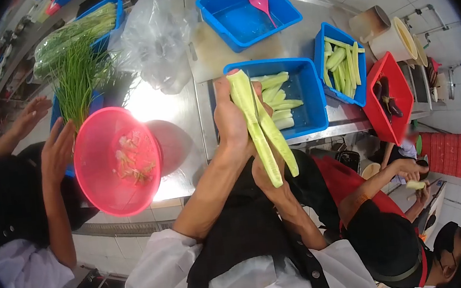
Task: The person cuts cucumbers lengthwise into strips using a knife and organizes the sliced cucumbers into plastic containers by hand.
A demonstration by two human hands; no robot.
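Head view: two long, pale-green, split vegetable lengths are held at the near side of a blue rectangular plastic tub on the metal table. My left hand has its fingers wrapped around their upper ends; my right hand sits lower, finger state undeterminable. Step judged: handling split lengths. Next move calls for steady control of both.

Your right hand is mostly hidden behind the slit cucumber, which also blocks part of the blue tub; scraps in the pink bowl defy identification, and the view's dark rim crops the left-side co-worker.
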